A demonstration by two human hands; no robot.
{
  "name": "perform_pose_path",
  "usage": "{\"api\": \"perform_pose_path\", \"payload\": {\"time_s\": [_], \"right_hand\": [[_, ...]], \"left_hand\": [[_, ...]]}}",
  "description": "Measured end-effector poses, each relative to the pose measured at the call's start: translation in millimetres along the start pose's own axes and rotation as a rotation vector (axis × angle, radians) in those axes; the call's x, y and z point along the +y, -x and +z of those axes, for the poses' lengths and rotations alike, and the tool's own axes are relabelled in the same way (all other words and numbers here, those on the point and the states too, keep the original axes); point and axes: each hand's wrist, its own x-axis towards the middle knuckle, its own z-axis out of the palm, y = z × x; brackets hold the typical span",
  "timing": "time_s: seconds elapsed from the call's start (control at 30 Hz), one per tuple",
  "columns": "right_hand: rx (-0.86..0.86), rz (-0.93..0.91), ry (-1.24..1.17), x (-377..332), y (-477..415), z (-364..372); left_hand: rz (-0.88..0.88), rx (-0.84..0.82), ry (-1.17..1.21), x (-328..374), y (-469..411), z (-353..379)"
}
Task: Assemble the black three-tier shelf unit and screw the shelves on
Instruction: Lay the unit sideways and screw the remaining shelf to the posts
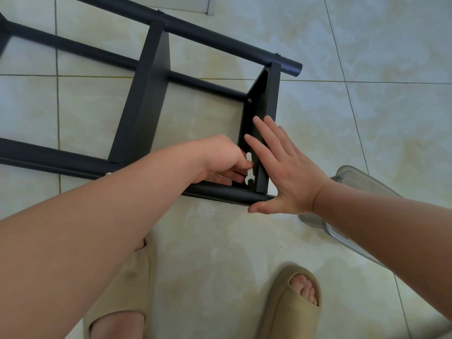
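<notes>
The left hand [220, 160] has its fingers curled round a small pale flat spanner [249, 168], which stands nearly upright with its open end down in the inner corner where the end shelf [267, 99] meets the near tube [49, 157]; the right hand [286, 172] is spread flat, fingers straight and slightly fanned, laid against the edge and outer side of that end shelf, its thumb lying along the tip of the near tube and holding nothing; the black shelf unit [144, 101] lies on its side on the tiled floor [367, 69], its tubes running from the hands away towards the far left of the floor; the end shelf stands on edge between the near tube and the far tube [220, 42], with a bolt head [249, 100] showing on its inner face near a third, lower tube (its own joint is hidden behind the panel); the middle shelf [137, 123] crosses the frame further left, also on edge; just beside the right wrist, partly under the forearm, sits a clear plastic tub [354, 182]; nearest the camera are two feet in beige slippers [291, 304].
</notes>
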Motion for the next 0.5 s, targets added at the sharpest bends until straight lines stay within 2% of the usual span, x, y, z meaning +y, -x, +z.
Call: {"api": "perform_pose_path", "payload": {"time_s": [0.23,0.5], "right_hand": [[0.007,-0.001,0.008,-0.3,0.6,-0.2],[-0.01,0.014,0.085,-2.9,2.2,-4.2]], "left_hand": [[-0.032,0.107,-0.035,4.6,-0.2,7.8],[0.01,0.123,0.018,4.8,-0.7,10.8]]}}
